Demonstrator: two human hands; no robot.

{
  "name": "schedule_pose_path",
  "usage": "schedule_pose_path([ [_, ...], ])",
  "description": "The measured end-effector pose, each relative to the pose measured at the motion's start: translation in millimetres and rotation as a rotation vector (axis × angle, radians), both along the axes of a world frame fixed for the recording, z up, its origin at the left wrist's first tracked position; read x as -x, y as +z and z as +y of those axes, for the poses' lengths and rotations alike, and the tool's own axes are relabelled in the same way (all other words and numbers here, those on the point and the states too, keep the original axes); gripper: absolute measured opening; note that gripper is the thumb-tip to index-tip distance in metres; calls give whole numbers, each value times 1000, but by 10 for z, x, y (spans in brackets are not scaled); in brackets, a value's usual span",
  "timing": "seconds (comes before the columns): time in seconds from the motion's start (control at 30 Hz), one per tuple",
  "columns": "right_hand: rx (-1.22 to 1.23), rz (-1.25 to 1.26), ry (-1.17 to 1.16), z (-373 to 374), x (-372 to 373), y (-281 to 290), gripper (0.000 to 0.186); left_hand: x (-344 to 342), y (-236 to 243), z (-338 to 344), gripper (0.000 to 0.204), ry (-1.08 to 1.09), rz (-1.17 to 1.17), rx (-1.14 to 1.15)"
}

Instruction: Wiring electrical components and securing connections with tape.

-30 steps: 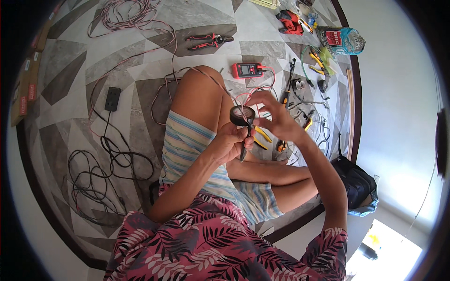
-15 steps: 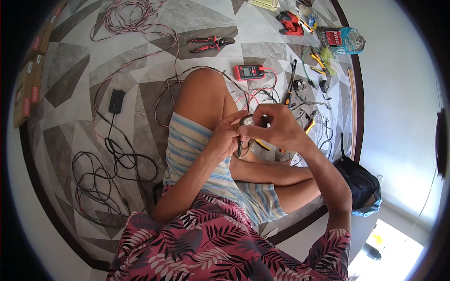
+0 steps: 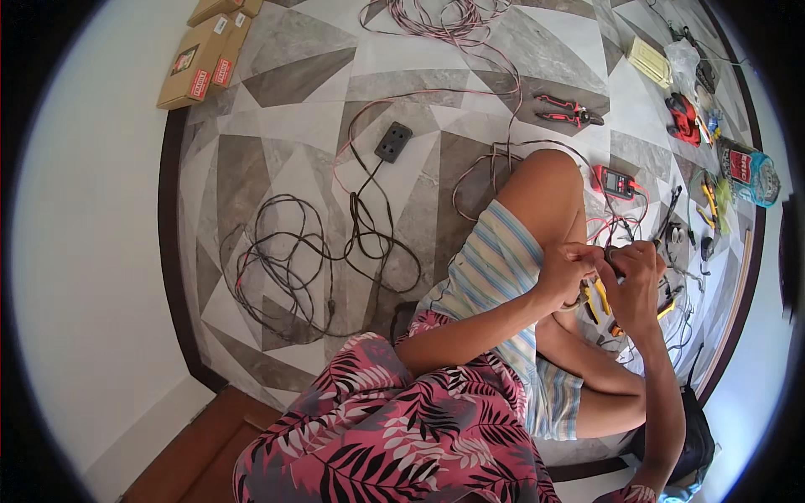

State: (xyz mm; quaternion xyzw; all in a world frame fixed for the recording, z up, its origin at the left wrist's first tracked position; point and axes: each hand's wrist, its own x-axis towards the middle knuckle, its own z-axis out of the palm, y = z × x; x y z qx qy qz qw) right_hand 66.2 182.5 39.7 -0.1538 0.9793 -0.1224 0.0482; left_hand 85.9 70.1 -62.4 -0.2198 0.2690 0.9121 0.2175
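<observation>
My left hand (image 3: 568, 272) and my right hand (image 3: 635, 283) meet over my bent leg, fingertips pinched close together. The fingers of my right hand curl round a small dark thing (image 3: 617, 261), mostly hidden; its kind I cannot make out. What my left hand pinches is covered by its fingers. A pale curved strand (image 3: 577, 303) shows just below the left hand. Under the hands lie yellow-and-black handled pliers (image 3: 598, 299). Beyond them on the floor is a red multimeter (image 3: 616, 182) with red and black leads.
Red-handled cutters (image 3: 570, 112) lie farther off, below a coil of thin wire (image 3: 440, 18). To the left are a black socket block (image 3: 394, 142) and its looped black cable (image 3: 285, 267). Cardboard boxes (image 3: 197, 63) stand far left. Tools and a plastic container (image 3: 752, 174) sit far right.
The head view has swung left, so the floor things appear farther right. My hands have come closer together; the shiny round thing seen between them earlier is now mostly hidden.
</observation>
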Motion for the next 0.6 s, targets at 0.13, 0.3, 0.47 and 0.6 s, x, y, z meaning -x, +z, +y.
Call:
schedule_pose_path([
  [0.13, 57, 84, 54, 10, -29, 28, 13, 5, -94, -15, 8, -147, 89, 76],
  [0.3, 156, -17, -32, 430, 15, 39, 20, 20, -37, 53, 16, -108, 264, -48],
  [0.47, 400, -134, 97, 440, 137, -122, 28, 81, -130, -105, 55, -222, 196, -379],
  [0.6, 551, -402, 53, 522, 149, -109, 28, 35, -130, -120, 51, -344, 48, -474],
])
